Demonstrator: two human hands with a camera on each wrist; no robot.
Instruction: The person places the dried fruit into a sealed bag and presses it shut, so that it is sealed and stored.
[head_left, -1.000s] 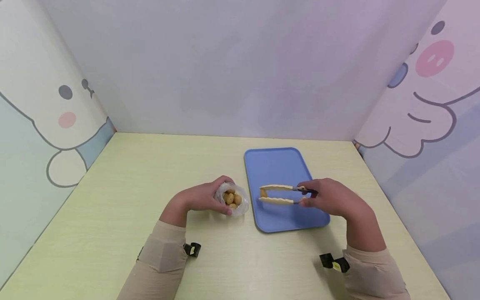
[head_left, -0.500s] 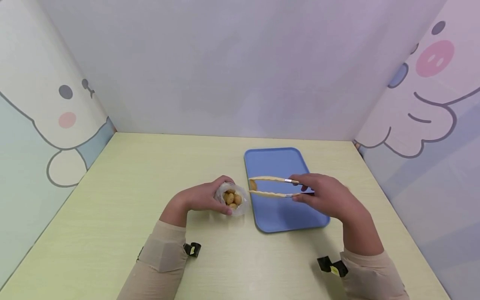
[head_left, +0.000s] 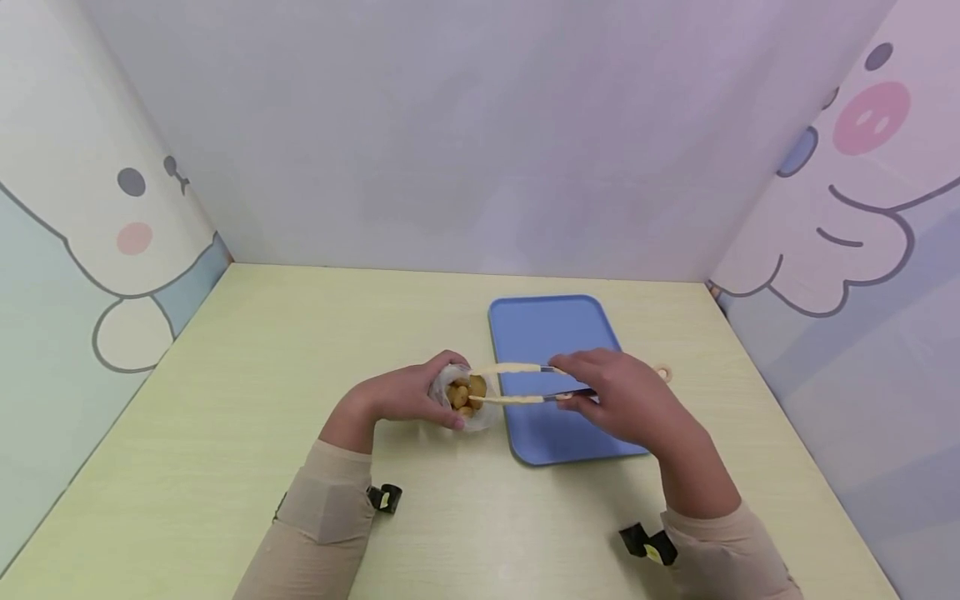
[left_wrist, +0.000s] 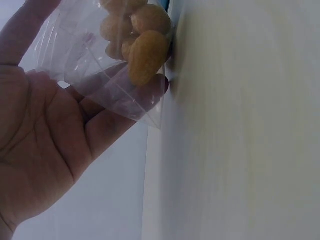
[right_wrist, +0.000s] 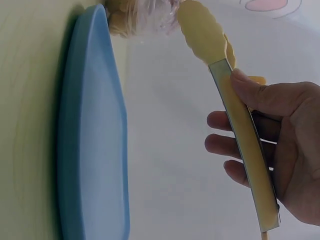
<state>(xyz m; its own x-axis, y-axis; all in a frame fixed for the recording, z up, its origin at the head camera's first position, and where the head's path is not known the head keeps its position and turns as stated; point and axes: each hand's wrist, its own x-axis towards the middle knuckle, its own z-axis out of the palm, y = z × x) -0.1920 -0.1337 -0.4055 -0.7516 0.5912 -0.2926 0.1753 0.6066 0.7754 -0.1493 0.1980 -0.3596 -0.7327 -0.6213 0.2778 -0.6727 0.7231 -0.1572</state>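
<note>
My left hand point(head_left: 412, 393) holds a clear plastic bag point(left_wrist: 75, 45) from its left side, thumb and fingers around its mouth. Several small potatoes point(left_wrist: 148, 57) show through the plastic. Gripped in my right hand point(head_left: 622, 396) is a pair of tongs point(right_wrist: 242, 135) with metal arms and scalloped cream tips. In the head view the tong tips overlap the open mouth of the bag, spread apart with a potato point(head_left: 477, 387) between them. A pull ring point(head_left: 663, 372) at the tongs' rear end shows past my right hand.
A blue tray point(head_left: 551, 329) lies on the pale wooden table point(head_left: 337, 317), just right of the bag and under the tongs and right hand. Walls with cartoon animals enclose the left and right sides; a plain wall point(head_left: 465, 150) stands behind.
My right hand has moved left, carrying the tongs and the potato between their tips from over the tray to the mouth of the bag. My left hand and the bag have stayed put.
</note>
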